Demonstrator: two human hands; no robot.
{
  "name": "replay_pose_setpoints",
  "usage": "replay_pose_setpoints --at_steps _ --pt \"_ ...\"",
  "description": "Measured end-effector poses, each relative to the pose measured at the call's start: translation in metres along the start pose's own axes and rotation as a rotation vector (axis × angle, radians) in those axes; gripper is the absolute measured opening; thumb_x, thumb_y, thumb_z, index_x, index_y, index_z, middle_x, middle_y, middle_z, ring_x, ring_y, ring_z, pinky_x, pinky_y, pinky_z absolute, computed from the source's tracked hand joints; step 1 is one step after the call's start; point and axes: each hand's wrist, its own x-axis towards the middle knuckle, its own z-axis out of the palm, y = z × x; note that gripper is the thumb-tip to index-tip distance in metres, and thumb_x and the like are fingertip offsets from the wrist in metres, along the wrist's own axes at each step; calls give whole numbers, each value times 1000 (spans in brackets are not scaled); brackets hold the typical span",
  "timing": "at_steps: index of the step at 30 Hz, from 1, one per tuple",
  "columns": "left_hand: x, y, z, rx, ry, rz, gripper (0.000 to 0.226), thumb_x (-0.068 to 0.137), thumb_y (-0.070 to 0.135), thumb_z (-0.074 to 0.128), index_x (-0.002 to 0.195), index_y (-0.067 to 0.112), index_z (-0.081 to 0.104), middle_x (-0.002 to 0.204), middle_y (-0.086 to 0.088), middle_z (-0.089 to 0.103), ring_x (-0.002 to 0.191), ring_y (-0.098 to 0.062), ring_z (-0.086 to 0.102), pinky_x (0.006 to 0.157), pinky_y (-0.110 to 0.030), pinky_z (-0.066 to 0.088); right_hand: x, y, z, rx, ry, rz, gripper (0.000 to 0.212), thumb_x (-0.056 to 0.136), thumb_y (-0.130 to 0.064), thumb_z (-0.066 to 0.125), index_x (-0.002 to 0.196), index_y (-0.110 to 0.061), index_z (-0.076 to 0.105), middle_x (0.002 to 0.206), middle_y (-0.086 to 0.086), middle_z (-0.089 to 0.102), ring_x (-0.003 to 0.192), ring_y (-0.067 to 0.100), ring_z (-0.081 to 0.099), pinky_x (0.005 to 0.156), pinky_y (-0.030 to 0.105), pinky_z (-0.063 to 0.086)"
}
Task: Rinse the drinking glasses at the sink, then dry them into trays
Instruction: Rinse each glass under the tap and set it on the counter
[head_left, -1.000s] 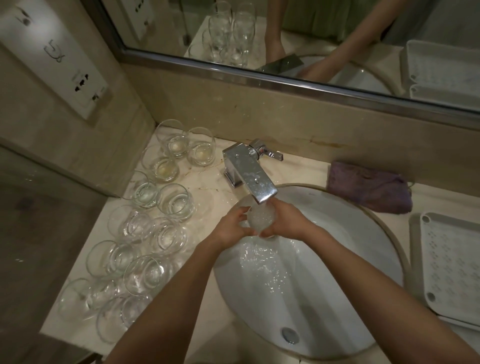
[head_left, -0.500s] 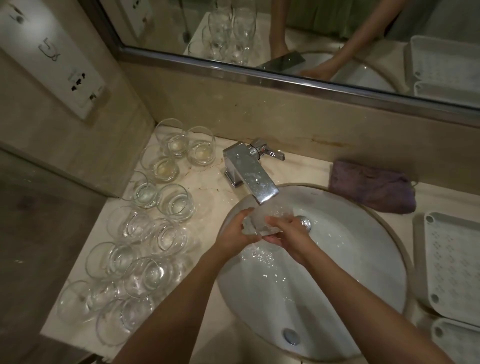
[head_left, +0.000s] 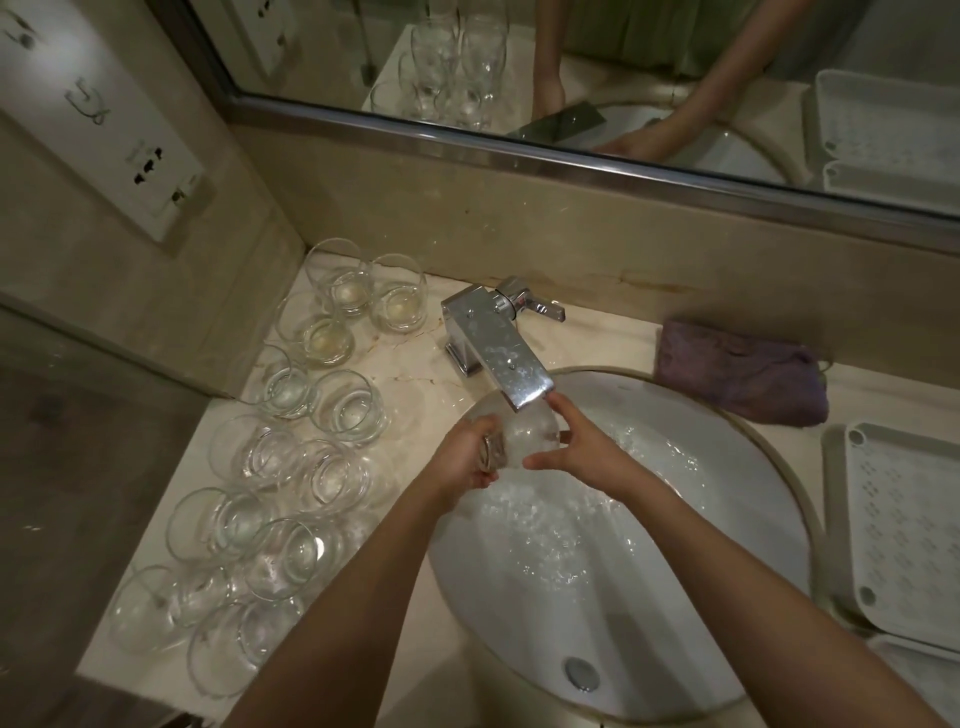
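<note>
A clear drinking glass (head_left: 524, 441) sits right under the chrome tap (head_left: 506, 358), over the white sink (head_left: 727, 519). My left hand (head_left: 462, 462) grips the glass from the left. My right hand (head_left: 582, 449) holds it from the right, thumb and fingers spread round its side. Water splashes into the basin below the glass. Several more clear glasses (head_left: 291, 467) stand in rows on the counter to the left of the sink. A white perforated tray (head_left: 904, 525) lies at the right edge.
A purple cloth (head_left: 743, 376) lies folded behind the sink on the right. A second tray (head_left: 924, 670) shows at the lower right corner. The mirror (head_left: 623, 78) runs along the back wall. A socket panel (head_left: 150, 171) is on the left wall. The sink drain (head_left: 582, 673) is near me.
The glass has been turned between my hands under the tap, and my right hand has shifted round its right side. Water keeps running into the basin.
</note>
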Motion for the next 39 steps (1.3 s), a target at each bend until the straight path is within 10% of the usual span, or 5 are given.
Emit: replay_pose_setpoints --at_steps 10,18,27,33,39 --pt "-8 -15 -4 -41 -110 111 39 97 15 55 132 22 39 104 -11 60 63 -20 59 61 -29 51 -2 8 2 252 -17 158 49 82 -16 74 126 -24 53 109 10 55 79 20 61 69 28 53" --pt "-5 -3 7 -48 -11 -38 44 100 49 37 112 13 59 81 -12 60 49 -14 47 48 -23 40 -2 11 1 92 -58 52 99 66 -20 85 145 -40 29 141 -4 43 98 17 68 82 31 55" --pt "-7 -14 2 -40 -66 127 17 99 31 49 111 22 57 100 -12 67 85 -24 66 73 -32 51 2 4 3 302 8 152 65 78 -17 78 134 -22 45 125 28 53 77 24 67 69 30 57" --pt "0 -15 7 102 155 173 64 68 63 69 109 15 63 97 -8 71 85 -21 69 74 -33 51 3 -14 1 -261 41 52 83 75 -25 82 145 -15 37 133 -6 44 123 13 46 91 19 36" --pt "-3 -7 8 240 62 319 16 80 29 76 87 34 63 87 8 68 80 -7 64 84 -31 52 7 -25 13 -406 -86 -18 45 72 -17 82 111 -21 58 105 -4 60 92 11 57 72 18 42"
